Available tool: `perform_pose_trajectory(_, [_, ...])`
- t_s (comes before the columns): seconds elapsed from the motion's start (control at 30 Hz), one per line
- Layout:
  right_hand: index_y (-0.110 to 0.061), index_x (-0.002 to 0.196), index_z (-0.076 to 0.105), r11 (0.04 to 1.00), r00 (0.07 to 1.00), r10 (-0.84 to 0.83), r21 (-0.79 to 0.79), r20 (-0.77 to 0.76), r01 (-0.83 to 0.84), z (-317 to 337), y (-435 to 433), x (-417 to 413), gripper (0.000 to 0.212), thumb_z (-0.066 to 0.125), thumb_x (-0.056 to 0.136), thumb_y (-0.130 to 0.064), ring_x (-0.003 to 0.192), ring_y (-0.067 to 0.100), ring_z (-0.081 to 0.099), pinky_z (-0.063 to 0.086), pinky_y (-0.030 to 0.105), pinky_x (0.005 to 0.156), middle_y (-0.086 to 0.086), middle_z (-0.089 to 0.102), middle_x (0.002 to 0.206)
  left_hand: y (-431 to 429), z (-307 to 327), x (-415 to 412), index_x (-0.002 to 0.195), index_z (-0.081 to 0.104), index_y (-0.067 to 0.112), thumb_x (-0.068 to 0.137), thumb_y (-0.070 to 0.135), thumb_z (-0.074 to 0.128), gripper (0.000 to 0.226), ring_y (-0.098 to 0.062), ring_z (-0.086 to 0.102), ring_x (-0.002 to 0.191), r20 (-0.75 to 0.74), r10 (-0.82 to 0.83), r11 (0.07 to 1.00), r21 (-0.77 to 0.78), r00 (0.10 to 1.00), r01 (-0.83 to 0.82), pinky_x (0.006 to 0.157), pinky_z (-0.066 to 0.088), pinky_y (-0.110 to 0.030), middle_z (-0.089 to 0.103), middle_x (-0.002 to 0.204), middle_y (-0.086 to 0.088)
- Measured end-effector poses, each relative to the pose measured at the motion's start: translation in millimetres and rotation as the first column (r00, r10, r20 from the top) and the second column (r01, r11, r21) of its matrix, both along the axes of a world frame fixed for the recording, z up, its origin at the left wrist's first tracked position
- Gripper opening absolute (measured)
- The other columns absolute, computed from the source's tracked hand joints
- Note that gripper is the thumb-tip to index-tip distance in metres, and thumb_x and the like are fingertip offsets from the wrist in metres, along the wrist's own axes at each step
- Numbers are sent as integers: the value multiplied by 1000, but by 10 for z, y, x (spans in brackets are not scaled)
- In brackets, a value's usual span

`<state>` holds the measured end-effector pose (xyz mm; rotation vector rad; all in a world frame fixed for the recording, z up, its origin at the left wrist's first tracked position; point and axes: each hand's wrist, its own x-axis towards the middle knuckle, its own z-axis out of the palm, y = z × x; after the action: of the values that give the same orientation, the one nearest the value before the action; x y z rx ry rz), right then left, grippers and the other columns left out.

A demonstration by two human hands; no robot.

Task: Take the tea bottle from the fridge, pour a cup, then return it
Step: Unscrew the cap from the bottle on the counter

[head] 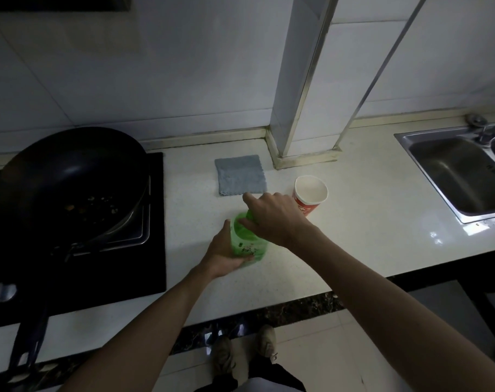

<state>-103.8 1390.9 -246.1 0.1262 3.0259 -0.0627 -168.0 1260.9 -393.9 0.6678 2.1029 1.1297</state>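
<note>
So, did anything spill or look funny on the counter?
Nothing stands out. The counter shows no spill. The tea bottle stands upright, the left hand holding its body and the right hand on its top. The paper cup is upright beside it, and the grey cloth lies flat. The black pan holds some leftover bits.

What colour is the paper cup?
The paper cup is red outside, white inside, seen in the head view.

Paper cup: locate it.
Head view: the paper cup stands on the counter right of centre, just behind the right hand, between the grey cloth and the sink.
</note>
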Motion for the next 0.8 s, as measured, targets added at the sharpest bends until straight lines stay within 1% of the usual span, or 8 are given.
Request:
perform_pose_trajectory(0.07, [-14, 136, 41, 996, 996, 93, -12, 19, -93, 29, 10, 30, 46, 48, 100, -40, 94, 26, 66, 54, 35, 72, 12, 65, 114, -10, 9, 5, 127, 38, 25, 60, 26, 90, 85, -12, 60, 106, -13, -9, 1000, -8, 1000, 9, 85, 54, -29, 61, 118, 5])
perform_pose_trajectory(0.17, [-18, 144, 37, 978, 978, 207, -7, 38, -206, 74, 64, 51, 50, 52, 99, -36, 105, 28, 65, 56, 38, 80, 13, 59, 122, 8, 14, 4, 128, 37, 24, 60, 24, 89, 86, -13, 59, 105, -10, -12, 1000, -6, 1000, 12, 83, 52, -27, 60, 117, 4])
perform_pose_trajectory(0.23, [-18, 144, 37, 968, 967, 252, -6, 37, -252, 86, 92, 49, 51, 52, 99, -36, 107, 29, 64, 56, 39, 82, 14, 57, 123, 13, 28, 28, 129, 37, 26, 60, 26, 90, 87, -13, 60, 105, -17, 3, 1000, -4, 1000, -3, 84, 53, -29, 61, 118, 4])
perform_pose_trajectory(0.43, [-13, 133, 48, 937, 938, 347, 34, 21, -347, 27, 86, -29, 38, 54, 99, -29, 97, 28, 63, 53, 36, 73, 11, 59, 107, -17, 44, 88, 126, 38, 29, 56, 31, 90, 87, -13, 64, 102, -4, 83, 997, -2, 997, -83, 84, 56, -35, 65, 112, 6])
perform_pose_trajectory(0.53, [-11, 135, 46, 919, 918, 395, -3, 12, -395, 30, 153, -32, 39, 55, 99, -21, 102, 27, 58, 55, 37, 77, 13, 58, 112, -1, 47, 96, 126, 38, 30, 55, 31, 90, 88, -12, 64, 101, 12, 92, 996, -4, 996, -92, 85, 56, -37, 65, 112, 6])
perform_pose_trajectory(0.63, [-8, 138, 44, 881, 881, 473, -3, 1, -473, 64, 210, -20, 47, 60, 94, -10, 109, 24, 52, 50, 34, 82, 14, 58, 120, 12, 42, 103, 129, 37, 29, 57, 29, 90, 90, -12, 63, 103, 23, 99, 995, -7, 995, -99, 87, 56, -36, 64, 113, 5])
perform_pose_trajectory(0.7, [-7, 135, 47, 846, 846, 534, 14, -14, -534, 82, 252, -17, 47, 62, 91, -4, 108, 24, 50, 49, 34, 81, 12, 60, 120, 15, 37, 107, 132, 36, 29, 55, 32, 90, 94, -12, 64, 102, 27, 107, 994, -6, 994, -107, 87, 56, -36, 65, 112, 5])
perform_pose_trajectory(0.8, [-4, 123, 61, 799, 798, 598, -14, -72, -601, 84, 332, -46, 38, 67, 86, 0, 99, 25, 54, 43, 31, 72, 11, 67, 112, 11, 31, 110, 132, 37, 29, 58, 26, 91, 92, -10, 64, 102, 38, 115, 993, -3, 993, -115, 85, 56, -32, 65, 110, 6])
